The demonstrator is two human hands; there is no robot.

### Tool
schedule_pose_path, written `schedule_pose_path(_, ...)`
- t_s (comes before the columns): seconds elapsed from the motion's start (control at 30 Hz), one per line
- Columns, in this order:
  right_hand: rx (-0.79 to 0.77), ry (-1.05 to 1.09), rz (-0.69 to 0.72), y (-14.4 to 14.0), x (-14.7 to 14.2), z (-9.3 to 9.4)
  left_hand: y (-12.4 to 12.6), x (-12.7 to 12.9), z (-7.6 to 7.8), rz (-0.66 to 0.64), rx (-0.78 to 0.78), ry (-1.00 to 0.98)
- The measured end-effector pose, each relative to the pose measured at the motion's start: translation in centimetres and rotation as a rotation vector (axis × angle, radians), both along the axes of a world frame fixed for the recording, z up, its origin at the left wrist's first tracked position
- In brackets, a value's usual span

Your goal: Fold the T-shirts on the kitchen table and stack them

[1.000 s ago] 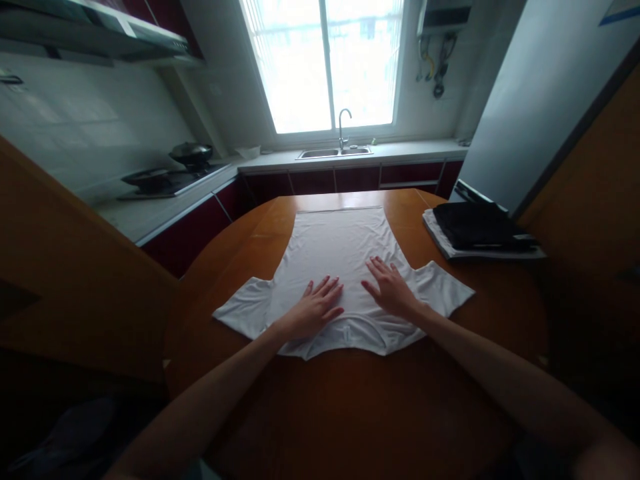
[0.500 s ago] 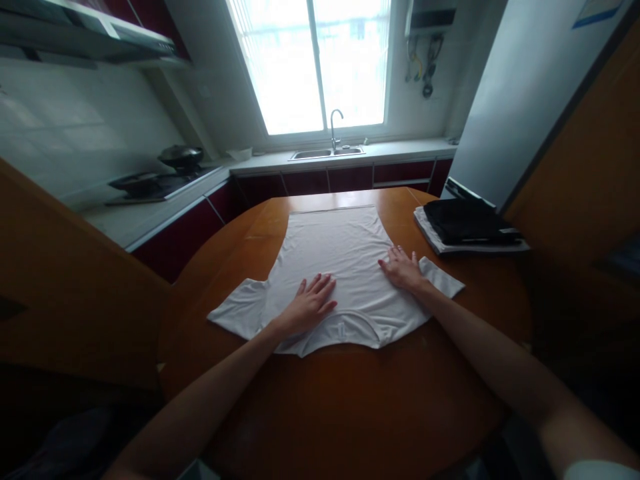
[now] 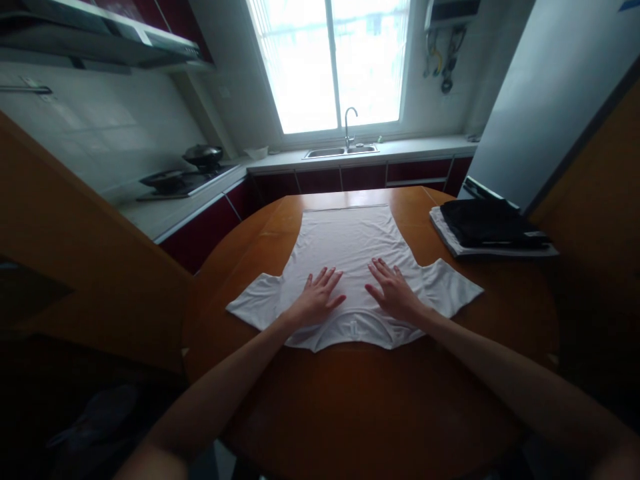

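Note:
A white T-shirt [image 3: 345,240] lies spread on the wooden table, its neckline toward me and its hem at the far side. Both sleeves stick out to the sides, and light wrinkles run across the body. My left hand [image 3: 316,298] rests flat on the upper left part of the shirt, fingers spread. On the right half, close to the neckline, my right hand [image 3: 394,291] also lies palm down with its fingers apart. Neither hand grips the cloth.
The rounded wooden table [image 3: 370,407] fills the middle. At its right back sits a stack of folded clothes, black garments [image 3: 487,223] over white ones. Beyond are a sink [image 3: 340,152], a stove with a lidded pan [image 3: 203,155], and a fridge [image 3: 517,113] at right.
My right hand has slid inward from the shirt's right side, closer to my left hand. The right sleeve is now fully visible and spread. The camera view has shifted slightly left.

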State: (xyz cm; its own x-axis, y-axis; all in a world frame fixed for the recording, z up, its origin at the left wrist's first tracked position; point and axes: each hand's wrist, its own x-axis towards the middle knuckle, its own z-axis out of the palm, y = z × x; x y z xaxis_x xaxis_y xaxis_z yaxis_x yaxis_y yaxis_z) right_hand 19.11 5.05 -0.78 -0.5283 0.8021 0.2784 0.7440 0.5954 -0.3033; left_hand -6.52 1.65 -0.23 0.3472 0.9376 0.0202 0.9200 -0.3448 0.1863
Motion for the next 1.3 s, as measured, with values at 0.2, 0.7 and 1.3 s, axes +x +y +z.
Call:
schedule_pose_path(0.2,-0.09,-0.099,0.155,-1.9,-0.7,-0.4,-0.4,-0.1,-0.3,-0.027,-0.066,0.052)
schedule_pose_path(0.7,-0.06,-0.063,0.103,-1.5,-0.6,-0.6,-0.4,-0.2,0.0,-0.031,-0.066,0.017)
schedule_pose_path(1.3,0.085,0.106,0.106,-0.2,0.2,-2.8,0.5,-20.1,5.4,0.773,-0.264,0.023)
